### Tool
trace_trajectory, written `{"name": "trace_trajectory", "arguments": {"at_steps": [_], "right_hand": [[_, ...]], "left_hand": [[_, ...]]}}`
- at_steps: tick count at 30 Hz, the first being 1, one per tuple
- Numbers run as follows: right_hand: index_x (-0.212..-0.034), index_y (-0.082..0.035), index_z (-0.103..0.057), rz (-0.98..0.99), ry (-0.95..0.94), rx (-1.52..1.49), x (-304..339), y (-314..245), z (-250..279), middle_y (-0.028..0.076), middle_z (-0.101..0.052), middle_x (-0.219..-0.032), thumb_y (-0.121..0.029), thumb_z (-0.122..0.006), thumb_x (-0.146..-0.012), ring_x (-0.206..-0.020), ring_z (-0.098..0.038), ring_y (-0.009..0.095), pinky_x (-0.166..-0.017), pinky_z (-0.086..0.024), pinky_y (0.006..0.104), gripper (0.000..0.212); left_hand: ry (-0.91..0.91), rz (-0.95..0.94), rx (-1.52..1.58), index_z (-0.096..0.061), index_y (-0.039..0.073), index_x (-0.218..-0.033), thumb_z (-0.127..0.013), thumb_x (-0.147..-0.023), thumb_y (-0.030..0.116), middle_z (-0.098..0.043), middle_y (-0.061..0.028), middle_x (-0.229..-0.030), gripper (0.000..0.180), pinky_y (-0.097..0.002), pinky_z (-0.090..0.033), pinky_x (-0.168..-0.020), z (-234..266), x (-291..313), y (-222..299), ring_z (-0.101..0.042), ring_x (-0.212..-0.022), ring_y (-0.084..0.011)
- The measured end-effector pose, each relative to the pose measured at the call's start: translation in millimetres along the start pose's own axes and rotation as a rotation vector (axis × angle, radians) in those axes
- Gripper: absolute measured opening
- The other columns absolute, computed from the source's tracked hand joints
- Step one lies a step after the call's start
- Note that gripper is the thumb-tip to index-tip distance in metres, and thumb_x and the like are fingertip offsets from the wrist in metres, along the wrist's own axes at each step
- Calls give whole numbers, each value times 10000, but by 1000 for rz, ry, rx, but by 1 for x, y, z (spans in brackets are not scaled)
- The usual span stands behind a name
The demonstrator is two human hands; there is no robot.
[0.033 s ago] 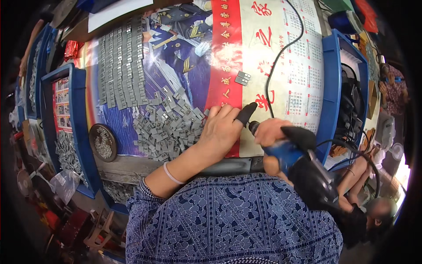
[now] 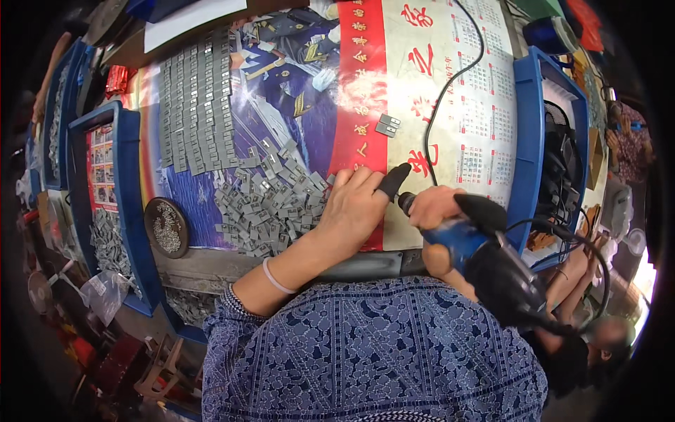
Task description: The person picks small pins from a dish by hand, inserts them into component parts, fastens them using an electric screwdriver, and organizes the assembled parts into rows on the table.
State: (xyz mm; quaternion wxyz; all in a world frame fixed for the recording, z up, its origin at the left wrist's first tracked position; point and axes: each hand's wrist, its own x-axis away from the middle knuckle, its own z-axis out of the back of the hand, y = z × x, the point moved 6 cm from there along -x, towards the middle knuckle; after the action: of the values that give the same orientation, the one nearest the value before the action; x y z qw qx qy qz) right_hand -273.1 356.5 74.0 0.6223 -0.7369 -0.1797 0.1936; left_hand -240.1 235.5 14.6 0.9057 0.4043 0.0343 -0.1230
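Note:
My left hand rests at the table's near edge, its fingers bent together and pressed down, a black finger cover on one. What it pinches is hidden. Facing it, my right hand is wrapped round a blue and black electric screwdriver, whose tip points at the left fingertips. Left of my left hand lies a loose heap of small grey rectangular pieces with shiny metal patches. Two similar grey pieces lie side by side beyond my hands.
Long rows of grey pieces fill the far left. A round dark dish holds tiny metal parts. Blue trays stand left and right. A black cord crosses the poster-covered table. Other people are at the right.
The rear of the screwdriver has swung slightly, and its cord has shifted at the right. My left hand has stayed in place.

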Motion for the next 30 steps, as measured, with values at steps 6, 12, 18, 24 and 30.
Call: {"name": "trace_trajectory", "arguments": {"at_steps": [6,12,18,24,30], "right_hand": [[-935,-23,-440,316,297,-25,5,2,10,57,-487,-759,-384,-678,-772,-654,-511,184,-647,-454,330,461],[-905,-20,-441,303,264,8,11,-6,8,58,-482,-742,-376,-672,-774,-653,-513,190,-648,-452,332,444],[-929,-8,-447,373,240,37,26,-6,6,58,-469,-721,-374,-669,-779,-648,-509,192,-640,-446,331,454],[-893,-17,-436,363,242,20,26,-10,-9,53,-455,-722,-396,-673,-764,-634,-498,174,-632,-436,309,465],[-779,-59,-450,320,259,60,28,-23,-10,53,-474,-700,-431,-689,-734,-651,-525,182,-673,-449,318,444]], "left_hand": [[-38,-60,-139,-584,17,-875,-542,-701,53,-509,-104,-858,182,-370,-354,-743,-2,4,9,-484,-841,-254],[-4,-70,-195,-600,7,-1025,-530,-723,82,-519,-95,-853,318,-366,-364,-767,-4,-1,13,-500,-855,-250],[117,-9,-322,-582,48,-683,-551,-688,94,-517,-88,-827,56,-369,-364,-736,13,17,9,-508,-850,-244],[244,33,-310,-595,13,-677,-594,-660,76,-555,-151,-968,65,-381,-369,-780,42,50,12,-509,-910,-284],[642,373,-429,-591,-42,-1001,-645,-773,58,-565,-205,-1018,255,-419,-396,-846,136,137,-16,-517,-951,-343]]}}
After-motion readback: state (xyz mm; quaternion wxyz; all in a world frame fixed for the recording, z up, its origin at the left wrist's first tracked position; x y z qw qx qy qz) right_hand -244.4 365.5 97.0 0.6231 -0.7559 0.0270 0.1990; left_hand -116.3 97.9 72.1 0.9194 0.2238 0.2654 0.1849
